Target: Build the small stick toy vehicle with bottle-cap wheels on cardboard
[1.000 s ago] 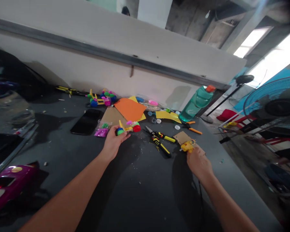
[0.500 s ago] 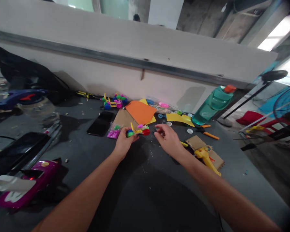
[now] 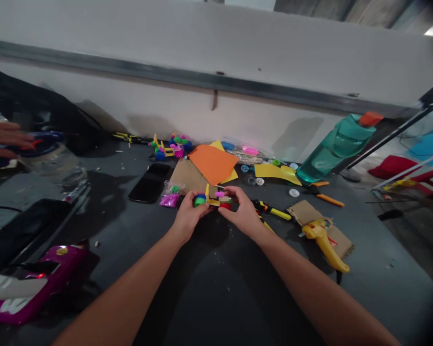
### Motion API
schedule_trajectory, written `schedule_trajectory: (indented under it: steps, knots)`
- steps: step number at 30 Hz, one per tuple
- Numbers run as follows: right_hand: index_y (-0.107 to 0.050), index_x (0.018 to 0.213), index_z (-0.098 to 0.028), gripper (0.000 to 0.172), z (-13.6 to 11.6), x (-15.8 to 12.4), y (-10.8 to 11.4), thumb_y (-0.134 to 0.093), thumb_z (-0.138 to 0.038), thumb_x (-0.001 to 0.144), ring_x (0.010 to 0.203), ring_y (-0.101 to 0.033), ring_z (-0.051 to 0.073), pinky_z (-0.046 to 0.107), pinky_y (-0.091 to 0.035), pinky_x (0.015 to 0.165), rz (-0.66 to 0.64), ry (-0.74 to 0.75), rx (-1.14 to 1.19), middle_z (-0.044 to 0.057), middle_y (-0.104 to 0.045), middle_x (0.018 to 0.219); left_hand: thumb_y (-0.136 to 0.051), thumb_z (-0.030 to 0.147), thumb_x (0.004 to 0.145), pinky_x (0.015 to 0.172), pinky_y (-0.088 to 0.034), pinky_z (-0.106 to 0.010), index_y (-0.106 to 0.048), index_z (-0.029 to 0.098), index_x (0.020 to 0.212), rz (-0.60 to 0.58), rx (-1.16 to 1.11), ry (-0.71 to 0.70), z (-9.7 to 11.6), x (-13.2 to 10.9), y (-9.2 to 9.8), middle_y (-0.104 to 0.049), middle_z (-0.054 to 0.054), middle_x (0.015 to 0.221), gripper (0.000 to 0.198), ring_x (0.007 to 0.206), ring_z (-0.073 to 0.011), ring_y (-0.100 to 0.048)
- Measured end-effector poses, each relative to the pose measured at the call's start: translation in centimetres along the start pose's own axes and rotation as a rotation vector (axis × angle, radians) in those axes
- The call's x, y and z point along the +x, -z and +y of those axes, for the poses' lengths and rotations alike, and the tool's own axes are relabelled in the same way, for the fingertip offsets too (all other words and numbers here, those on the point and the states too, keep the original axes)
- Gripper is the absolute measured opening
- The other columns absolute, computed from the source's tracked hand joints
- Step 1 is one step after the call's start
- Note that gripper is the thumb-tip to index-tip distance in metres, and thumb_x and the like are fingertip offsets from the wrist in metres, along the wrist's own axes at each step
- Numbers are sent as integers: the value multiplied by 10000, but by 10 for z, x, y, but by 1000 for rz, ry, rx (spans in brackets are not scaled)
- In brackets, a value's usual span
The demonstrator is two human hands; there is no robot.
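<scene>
A small handmade toy car (image 3: 213,202) with a yellow frame, bottle-cap wheels in blue, green and red, and a pink piece on top is held between both hands above the dark table. My left hand (image 3: 186,218) grips its blue-and-green wheel end. On the other end, the fingers and thumb of my right hand (image 3: 244,215) close around the red cap. Part of the car is hidden behind my fingers. Behind it lie brown cardboard (image 3: 186,177) and an orange sheet (image 3: 214,163). Black-and-yellow pliers (image 3: 279,213) rest just right of my right hand.
A yellow glue gun (image 3: 323,240) lies on cardboard at right, near orange-handled pliers (image 3: 328,198) and a teal bottle (image 3: 337,146). To the left are a phone (image 3: 149,183), a purple device (image 3: 39,283), and another person's hand (image 3: 5,139) at a clear jar (image 3: 56,163). Similar toys (image 3: 169,148) stand behind.
My right hand has moved left and taken hold of the car's red-cap end. Another person's hand has appeared at the jar. The view has shifted slightly.
</scene>
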State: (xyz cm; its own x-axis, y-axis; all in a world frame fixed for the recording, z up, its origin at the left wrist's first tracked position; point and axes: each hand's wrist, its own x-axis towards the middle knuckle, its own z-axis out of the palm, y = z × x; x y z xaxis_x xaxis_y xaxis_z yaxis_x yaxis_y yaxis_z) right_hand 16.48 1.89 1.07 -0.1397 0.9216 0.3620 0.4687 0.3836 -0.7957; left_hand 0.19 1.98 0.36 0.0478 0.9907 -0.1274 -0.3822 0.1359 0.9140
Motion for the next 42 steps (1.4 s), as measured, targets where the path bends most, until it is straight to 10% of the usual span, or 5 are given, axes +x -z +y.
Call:
schedule_trajectory:
  steps: [10,16,23,42]
  knots:
    - [-514,1081,-207,474,11,3,-6,-688,-242,642,918,-576,202,347,-472,793,125,-72,17,59,-604,1039,-601,183,719,754,-552,-354,-416,193,1186,76,260,-164,-7,0,1,-410,-102,1271,503,841,-136,-603]
    - [-522,1033,-205,432,22,5,-13,-691,-273,641,888,-589,206,351,-469,781,150,-96,3,53,-616,982,-499,237,803,601,-529,-244,-552,178,1057,200,793,-376,-10,-12,5,-559,-81,1041,266,770,-138,-593]
    - [-520,1008,-226,371,15,0,-27,-637,-221,656,852,-585,188,332,-465,763,61,-78,-37,22,-614,957,-426,265,847,398,-450,-166,-576,190,1145,68,835,-228,-8,-19,-2,-619,-15,766,342,432,-61,-525]
    - [-639,892,-229,163,14,0,-15,-619,-286,740,835,-574,193,350,-432,789,64,60,-132,25,-653,877,-453,282,832,367,-443,-153,-661,187,969,80,888,-109,-2,-14,-6,-612,14,625,266,427,-75,-546]
